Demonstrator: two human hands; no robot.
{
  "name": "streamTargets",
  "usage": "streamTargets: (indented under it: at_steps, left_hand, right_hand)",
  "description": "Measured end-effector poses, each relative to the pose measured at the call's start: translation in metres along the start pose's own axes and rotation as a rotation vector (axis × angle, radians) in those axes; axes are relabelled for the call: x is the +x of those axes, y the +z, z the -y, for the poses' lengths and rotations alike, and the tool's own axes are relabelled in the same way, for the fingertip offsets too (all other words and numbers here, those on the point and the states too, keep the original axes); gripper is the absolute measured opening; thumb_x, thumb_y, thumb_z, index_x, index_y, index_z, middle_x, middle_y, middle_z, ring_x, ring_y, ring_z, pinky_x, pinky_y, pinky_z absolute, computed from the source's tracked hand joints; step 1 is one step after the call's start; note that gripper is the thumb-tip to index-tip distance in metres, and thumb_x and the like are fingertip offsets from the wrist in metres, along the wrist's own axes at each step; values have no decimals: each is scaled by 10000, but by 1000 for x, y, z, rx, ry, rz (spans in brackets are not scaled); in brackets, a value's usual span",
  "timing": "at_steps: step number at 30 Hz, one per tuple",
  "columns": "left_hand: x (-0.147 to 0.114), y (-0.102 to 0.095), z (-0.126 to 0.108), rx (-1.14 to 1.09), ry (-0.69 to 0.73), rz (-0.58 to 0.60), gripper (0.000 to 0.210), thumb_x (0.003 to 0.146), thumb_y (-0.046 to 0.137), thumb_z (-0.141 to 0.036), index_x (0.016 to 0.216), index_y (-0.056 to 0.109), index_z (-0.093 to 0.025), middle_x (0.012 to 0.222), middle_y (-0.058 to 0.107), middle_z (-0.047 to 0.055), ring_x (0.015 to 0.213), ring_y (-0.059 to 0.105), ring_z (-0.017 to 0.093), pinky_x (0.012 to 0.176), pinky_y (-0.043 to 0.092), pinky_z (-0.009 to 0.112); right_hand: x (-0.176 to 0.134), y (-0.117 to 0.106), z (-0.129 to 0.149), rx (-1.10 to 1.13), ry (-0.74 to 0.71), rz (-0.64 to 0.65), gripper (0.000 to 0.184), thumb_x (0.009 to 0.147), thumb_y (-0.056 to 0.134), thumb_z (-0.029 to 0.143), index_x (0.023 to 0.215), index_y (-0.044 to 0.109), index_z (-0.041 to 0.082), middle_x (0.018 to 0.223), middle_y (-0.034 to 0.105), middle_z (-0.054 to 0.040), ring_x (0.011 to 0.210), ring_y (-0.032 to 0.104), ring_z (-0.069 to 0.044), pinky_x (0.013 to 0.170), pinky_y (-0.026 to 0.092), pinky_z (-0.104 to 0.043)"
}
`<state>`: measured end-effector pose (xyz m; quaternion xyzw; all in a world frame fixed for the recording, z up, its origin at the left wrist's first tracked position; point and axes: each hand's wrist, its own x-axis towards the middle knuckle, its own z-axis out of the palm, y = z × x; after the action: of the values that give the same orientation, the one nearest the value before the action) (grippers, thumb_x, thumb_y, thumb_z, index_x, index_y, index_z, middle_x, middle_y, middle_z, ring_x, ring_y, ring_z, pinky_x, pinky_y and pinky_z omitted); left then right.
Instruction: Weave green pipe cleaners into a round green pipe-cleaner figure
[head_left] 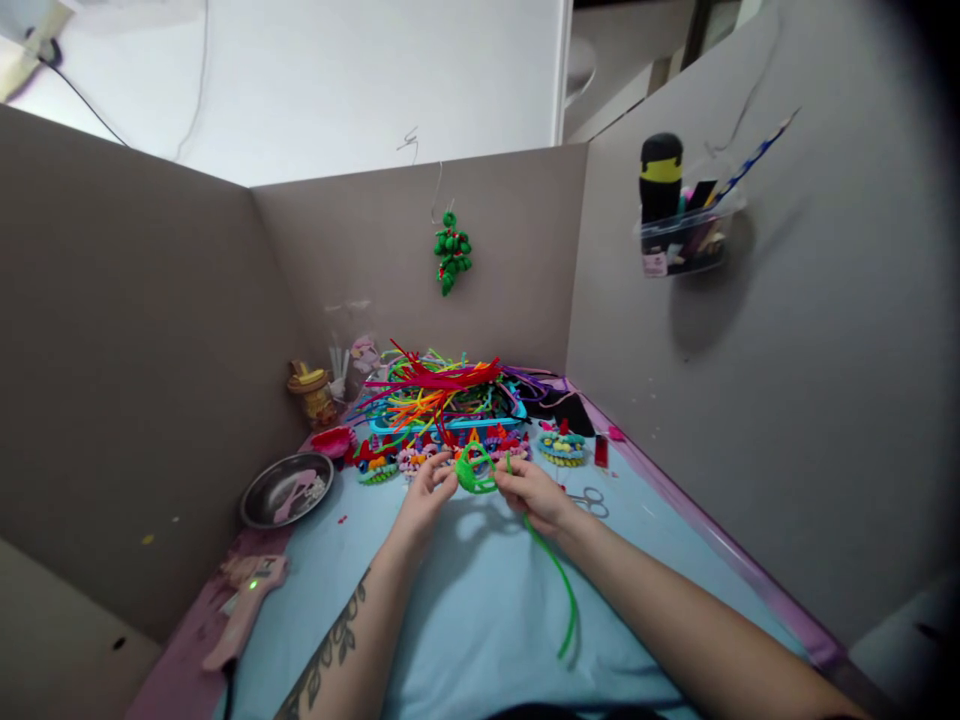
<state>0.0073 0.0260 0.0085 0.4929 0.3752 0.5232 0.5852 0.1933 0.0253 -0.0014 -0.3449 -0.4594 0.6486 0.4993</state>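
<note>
A bright green looped pipe cleaner shape (466, 477) is held up between my hands above the blue cloth. At its left edge, my left hand (426, 492) has thumb and fingers closed on the rim. My right hand (534, 490) pinches the green pipe cleaner (561, 583) at the shape's right side, and a long loose tail of it hangs down and curves toward me. Just behind the hands lies a row of small colourful pipe cleaner pieces (420, 458). Scissors (592, 501) rest right of my right hand.
Many coloured pipe cleaners (450, 385) heap over a blue tray (420, 427) at the back. Leftward are a metal bowl (255, 505) and a pink glue gun (244, 620), its green light on. A green ornament (452, 255) hangs from the back panel; a clear bin (686, 245) hangs right.
</note>
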Motion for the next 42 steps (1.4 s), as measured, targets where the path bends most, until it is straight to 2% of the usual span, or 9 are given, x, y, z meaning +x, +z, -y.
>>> streamTargets:
  at_steps: [9,17,24,30,34,36,38,40,42]
  left_hand:
    - [-9,12,-4,-204,-94,172,841,562,794,-232,1292,380,-189,873,668,62,765,623,170,737,421,281]
    - [-11,18,-2,-217,-88,161,807,568,791,-187,1265,385,-150,651,627,-9,540,565,93,586,396,211]
    - [-12,18,-3,-229,-102,193,751,523,812,-166,1181,450,-142,803,662,51,635,615,123,598,423,206]
    - [-11,14,-7,-272,-102,127,769,535,803,-166,1210,435,-162,872,676,70,715,644,159,675,465,246]
    - [0,1,-11,-390,-15,-96,661,579,774,-168,1168,476,-199,921,667,53,765,641,148,702,485,245]
    - [7,-8,-11,-434,9,-253,539,620,740,-149,1108,516,-206,916,659,36,749,634,125,671,488,218]
    - [11,-14,-11,-460,-8,-396,448,664,695,-113,1069,531,-212,880,652,20,710,627,105,641,490,205]
    - [12,-17,-11,-477,-41,-469,404,702,644,-82,1064,525,-217,861,644,16,689,622,101,626,496,212]
    - [9,-15,-11,-489,-64,-464,397,730,597,-70,1087,507,-219,887,638,26,700,623,109,626,504,229]
  right_hand:
    - [0,2,0,36,21,57,353,596,734,397,676,480,165,482,343,104,386,203,-20,370,107,-177]
    - [4,-4,-5,21,-21,93,322,610,733,384,683,520,154,529,358,84,419,214,-27,391,110,-198]
    - [3,-2,-2,-18,-28,89,327,587,742,383,650,523,149,539,350,81,439,215,-29,404,122,-196]
    - [4,-9,9,-58,-16,0,313,647,686,425,771,586,156,538,416,62,426,267,-38,380,153,-170]
    - [16,-5,21,-102,-37,-96,340,761,540,463,949,581,184,781,600,-29,455,403,-60,364,224,-170]
    - [32,1,28,-235,-88,-119,316,800,484,426,980,577,183,870,626,-56,534,500,-91,423,339,-194]
    - [56,6,38,-499,-221,-161,282,831,435,339,1023,575,187,972,629,-69,739,578,-138,590,446,-242]
    - [85,3,52,-875,-421,-258,295,830,421,230,1091,553,188,1123,586,-76,983,540,-165,807,440,-282]
    - [117,-5,70,-1310,-467,-356,332,858,351,175,1129,542,169,1168,566,-88,1081,486,-178,925,377,-299]
